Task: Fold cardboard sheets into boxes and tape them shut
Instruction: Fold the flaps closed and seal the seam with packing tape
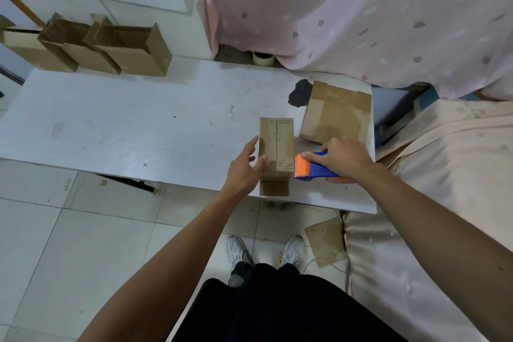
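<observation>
One box (277, 147) stands near the table's (111, 125) near edge, flaps meeting at a centre seam. Left hand (245, 166), fingers spread, steadies its left side; right hand (344, 159) grips the dispenser (313, 168) just beside it. Loose bracing could let the box slide, skewing tape off the seam.

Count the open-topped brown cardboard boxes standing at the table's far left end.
3: left open-topped brown cardboard box, middle box, right box, side by side. More may be hidden beyond the frame's left edge.
</observation>
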